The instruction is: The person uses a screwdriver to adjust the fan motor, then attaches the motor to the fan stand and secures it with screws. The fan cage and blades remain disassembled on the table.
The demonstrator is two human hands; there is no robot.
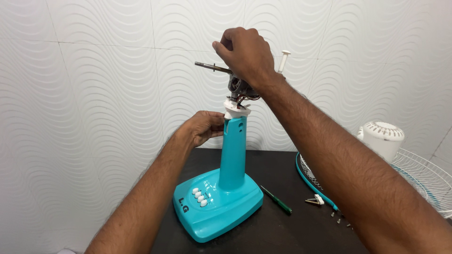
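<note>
A turquoise fan stand [220, 197] with a tall neck and several white buttons sits on a dark table [282, 230]. On top of the neck is a white collar [235, 111] carrying the bare fan motor [238, 89], whose metal shaft [209, 66] points left. My right hand [245, 54] grips the motor from above. My left hand [203, 127] holds the top of the neck just under the white collar. A white knob pin [283, 60] sticks up behind my right wrist.
A green-handled screwdriver [278, 201] lies right of the base. Several small screws [340, 220] and a small clip [314, 201] lie further right. A white wire fan guard with a turquoise rim [419, 178] and a white motor cover [382, 138] rest at the right. A wavy white wall stands behind.
</note>
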